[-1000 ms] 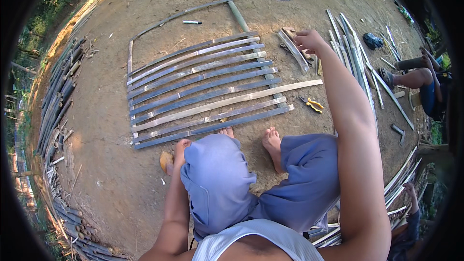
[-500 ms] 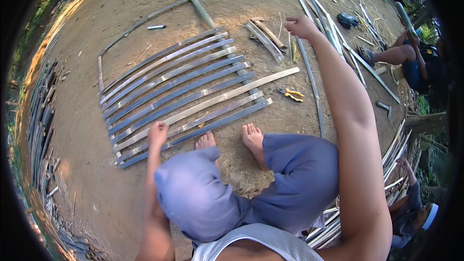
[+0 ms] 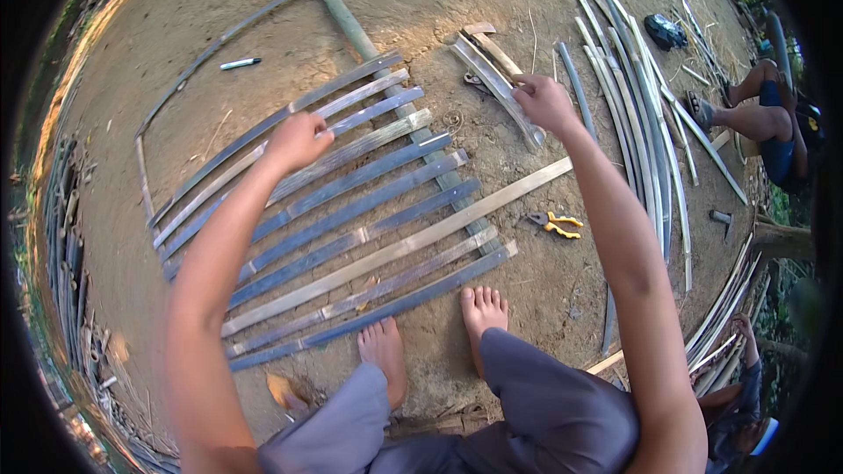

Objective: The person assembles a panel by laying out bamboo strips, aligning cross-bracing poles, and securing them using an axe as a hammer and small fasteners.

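Several bamboo slats (image 3: 378, 235) lie side by side across a greenish pole (image 3: 347, 25) on the ground. My left hand (image 3: 299, 142) is over the upper slats, its fingers curled closed; what they hold, if anything, is hidden. My right hand (image 3: 546, 105) is at the end of a brown wooden handle-like piece (image 3: 500, 54), fingers drawn together. Whether it grips that piece cannot be made out. Beside the piece lies a split bamboo length (image 3: 499, 90). One pale slat (image 3: 527, 183) sticks out farther right than the others. Yellow-handled pliers (image 3: 558, 224) rest below my right hand.
A marker (image 3: 240, 63) lies left of the pole. Long bamboo strips (image 3: 645, 114) spread to the right, near a black plastic bundle (image 3: 665, 32) and a hammer (image 3: 720, 219). Another person (image 3: 777, 127) sits at the right edge, a second lower down. Bamboo poles (image 3: 66, 237) are piled far left.
My left hand has gone from the protruding pale slat up to the upper slats. My right hand has come down and inward to the brown wooden piece. The view has shifted.
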Available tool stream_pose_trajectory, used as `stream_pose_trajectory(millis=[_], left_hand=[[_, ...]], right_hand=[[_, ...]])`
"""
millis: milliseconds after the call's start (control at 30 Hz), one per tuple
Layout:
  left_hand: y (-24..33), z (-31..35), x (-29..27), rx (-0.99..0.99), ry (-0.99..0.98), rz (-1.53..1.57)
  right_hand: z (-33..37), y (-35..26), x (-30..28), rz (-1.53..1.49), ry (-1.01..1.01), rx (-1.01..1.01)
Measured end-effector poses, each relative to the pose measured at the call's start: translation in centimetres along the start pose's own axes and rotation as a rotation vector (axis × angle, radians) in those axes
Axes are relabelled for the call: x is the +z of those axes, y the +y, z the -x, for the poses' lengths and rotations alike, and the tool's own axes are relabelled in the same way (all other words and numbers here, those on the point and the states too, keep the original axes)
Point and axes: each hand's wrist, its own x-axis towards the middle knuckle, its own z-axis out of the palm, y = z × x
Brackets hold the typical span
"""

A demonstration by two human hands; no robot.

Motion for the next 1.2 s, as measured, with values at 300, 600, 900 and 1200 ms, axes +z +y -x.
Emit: stream_pose_trajectory(millis=[300,600,900,1200], left_hand=[[-4.4,-19.4,4.6,-0.242,0.176,0.311],[-2.7,-23.6,3.9,-0.415,-0.276,0.667],[-1.6,-23.9,3.4,-0.542,-0.328,0.729],[-1.7,-24.3,3.6,-0.634,-0.363,0.908]], right_hand=[[-3.0,7.8,4.2,0.361,0.36,0.026],[-2.1,4.3,4.1,0.425,0.097,-0.093],[-2.8,2.8,4.7,0.229,0.048,0.145],[-2.0,3.0,7.2,0.4,0.189,-0.137]])
